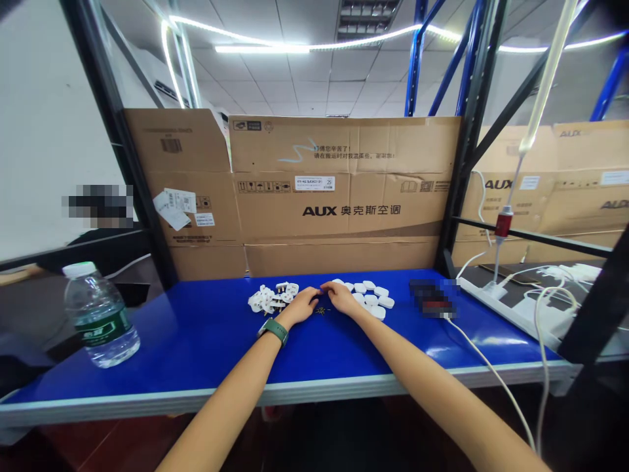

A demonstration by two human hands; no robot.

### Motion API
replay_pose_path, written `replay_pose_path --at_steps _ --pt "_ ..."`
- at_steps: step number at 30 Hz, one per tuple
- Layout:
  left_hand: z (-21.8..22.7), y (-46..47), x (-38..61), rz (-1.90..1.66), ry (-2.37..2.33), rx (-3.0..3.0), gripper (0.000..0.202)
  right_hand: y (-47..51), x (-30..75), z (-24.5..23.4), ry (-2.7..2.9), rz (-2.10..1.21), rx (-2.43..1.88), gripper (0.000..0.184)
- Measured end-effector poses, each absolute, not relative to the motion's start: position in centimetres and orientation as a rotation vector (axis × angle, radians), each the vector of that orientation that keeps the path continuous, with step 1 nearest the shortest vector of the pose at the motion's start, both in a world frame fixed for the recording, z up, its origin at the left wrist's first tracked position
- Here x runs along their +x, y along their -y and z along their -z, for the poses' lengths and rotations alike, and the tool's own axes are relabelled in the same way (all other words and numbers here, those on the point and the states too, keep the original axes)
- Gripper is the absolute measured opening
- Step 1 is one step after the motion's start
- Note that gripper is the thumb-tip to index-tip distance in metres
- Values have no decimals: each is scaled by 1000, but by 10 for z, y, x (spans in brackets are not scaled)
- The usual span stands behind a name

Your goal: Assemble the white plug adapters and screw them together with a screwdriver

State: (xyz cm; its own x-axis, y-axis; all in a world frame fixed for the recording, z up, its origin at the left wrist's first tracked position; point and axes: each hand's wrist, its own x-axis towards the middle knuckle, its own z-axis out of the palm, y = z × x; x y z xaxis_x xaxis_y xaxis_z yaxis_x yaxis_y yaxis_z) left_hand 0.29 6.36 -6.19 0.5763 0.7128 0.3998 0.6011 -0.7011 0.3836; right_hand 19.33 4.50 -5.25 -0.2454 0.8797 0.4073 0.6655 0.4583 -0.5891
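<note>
White plug parts [371, 298] are being shown against a blue table top [196, 341]. A green watch strap [274, 329] is being worn. Brown cardboard [344, 196] is being displayed with black lettering, and a clear bottle [101, 314] with a green label.

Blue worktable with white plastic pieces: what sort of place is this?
Probably an assembly workshop or storeroom: brown AUX cardboard cartons behind the blue worktable, heaps of white plastic plug parts, black steel racking.

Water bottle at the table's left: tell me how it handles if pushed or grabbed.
The water bottle stands upright on a narrow base, so a high push would probably tip it. Round-bodied, it would likely roll once down. Its thin clear plastic may dent when squeezed.
</note>
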Motion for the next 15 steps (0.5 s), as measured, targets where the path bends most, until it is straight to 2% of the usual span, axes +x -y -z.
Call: replay_pose_path --at_steps 3,15 --pt "62 -64 3 -783 -1100 2618 36 -44 193 54 2028 -374 -1279 41" --pt "59 -62 4 -741 -1087 2649 33 -45 193 59 2123 -367 -1214 45"
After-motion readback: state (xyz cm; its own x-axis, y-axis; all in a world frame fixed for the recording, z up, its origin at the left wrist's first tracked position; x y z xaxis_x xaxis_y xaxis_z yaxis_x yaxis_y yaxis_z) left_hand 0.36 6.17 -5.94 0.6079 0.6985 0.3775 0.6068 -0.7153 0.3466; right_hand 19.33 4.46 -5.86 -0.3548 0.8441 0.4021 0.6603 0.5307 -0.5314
